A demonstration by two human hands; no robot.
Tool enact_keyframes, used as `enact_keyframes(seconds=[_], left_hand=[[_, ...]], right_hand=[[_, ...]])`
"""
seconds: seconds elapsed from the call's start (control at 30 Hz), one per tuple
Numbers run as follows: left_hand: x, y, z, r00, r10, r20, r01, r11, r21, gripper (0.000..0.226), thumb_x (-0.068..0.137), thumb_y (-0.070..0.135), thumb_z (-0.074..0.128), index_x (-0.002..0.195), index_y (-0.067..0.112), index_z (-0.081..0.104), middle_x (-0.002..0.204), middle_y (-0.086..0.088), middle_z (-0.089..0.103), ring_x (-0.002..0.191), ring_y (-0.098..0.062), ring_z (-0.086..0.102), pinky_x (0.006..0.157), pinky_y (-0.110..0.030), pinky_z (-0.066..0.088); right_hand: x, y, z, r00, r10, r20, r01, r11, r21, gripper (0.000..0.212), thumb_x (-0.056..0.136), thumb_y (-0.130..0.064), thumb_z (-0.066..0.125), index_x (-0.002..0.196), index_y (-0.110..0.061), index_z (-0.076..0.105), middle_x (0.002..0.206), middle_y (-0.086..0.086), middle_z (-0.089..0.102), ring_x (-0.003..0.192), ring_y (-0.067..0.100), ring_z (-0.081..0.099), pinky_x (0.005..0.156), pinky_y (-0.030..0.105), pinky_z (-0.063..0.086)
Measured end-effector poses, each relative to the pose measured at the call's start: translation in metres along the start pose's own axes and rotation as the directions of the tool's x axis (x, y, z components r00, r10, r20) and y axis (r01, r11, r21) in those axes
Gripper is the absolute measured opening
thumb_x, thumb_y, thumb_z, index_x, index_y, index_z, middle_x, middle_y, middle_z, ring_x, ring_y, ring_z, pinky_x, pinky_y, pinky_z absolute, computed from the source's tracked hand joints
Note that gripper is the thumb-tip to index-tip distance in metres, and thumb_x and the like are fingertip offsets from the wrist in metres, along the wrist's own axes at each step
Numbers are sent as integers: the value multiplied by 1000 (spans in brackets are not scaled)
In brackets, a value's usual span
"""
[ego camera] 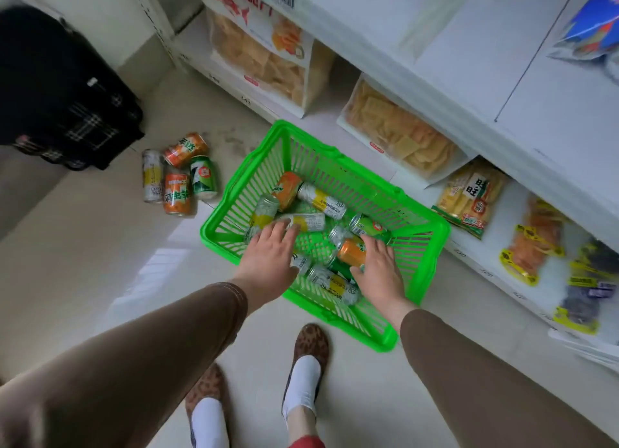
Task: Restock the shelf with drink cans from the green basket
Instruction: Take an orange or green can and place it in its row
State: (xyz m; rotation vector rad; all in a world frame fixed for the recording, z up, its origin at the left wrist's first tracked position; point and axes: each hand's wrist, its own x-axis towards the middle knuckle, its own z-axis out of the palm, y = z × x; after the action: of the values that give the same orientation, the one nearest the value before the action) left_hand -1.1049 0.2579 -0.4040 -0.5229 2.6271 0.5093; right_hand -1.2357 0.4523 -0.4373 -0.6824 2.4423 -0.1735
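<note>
Cans (321,201) lie jumbled on their sides in the green basket (418,246) on the floor, and both hands reach down into them. Left hand (271,250) lies with fingers spread over a white-and-yellow can (306,221), touching it but not yet curled round it, so that grip is wide. Right hand (380,268) rests against an orange can (351,251), thumb beside it; whether its fingers have closed under the can I cannot tell. Beyond the left hand, outside the basket, five cans (179,176) lie loose on the floor, and past the right hand the shelf (469,62) holds snack bags (264,59). Judging from here, the risk is rolling: the cans are round, stacked loosely, and lifting one may shift its neighbours or let it slip from a half-formed grip. Lifting two at once, one per hand, could make a drop likelier, and a dropped can might dent or roll off to join those on the floor.
</note>
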Motion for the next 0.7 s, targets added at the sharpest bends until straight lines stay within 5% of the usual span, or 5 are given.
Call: enact_keyframes(seconds=[0.5,0.7], left_hand=[[66,10,90,989,46,141,-36,997,-72,83,95,45,52,157,21,2,163,-9,9,150,-30,9,121,-45,13],[47,7,30,996,19,91,-10,995,-94,84,93,46,54,156,20,5,161,-7,13,148,-29,13,120,-43,19]], right_hand=[[88,59,92,978,186,91,-172,975,-144,75,79,-36,83,138,-15,42,137,8,51,129,28,45,103,40,44],[54,16,41,971,238,6,-233,946,224,71,73,-38,86,124,-20,40,108,3,60,95,27,60,75,37,53]])
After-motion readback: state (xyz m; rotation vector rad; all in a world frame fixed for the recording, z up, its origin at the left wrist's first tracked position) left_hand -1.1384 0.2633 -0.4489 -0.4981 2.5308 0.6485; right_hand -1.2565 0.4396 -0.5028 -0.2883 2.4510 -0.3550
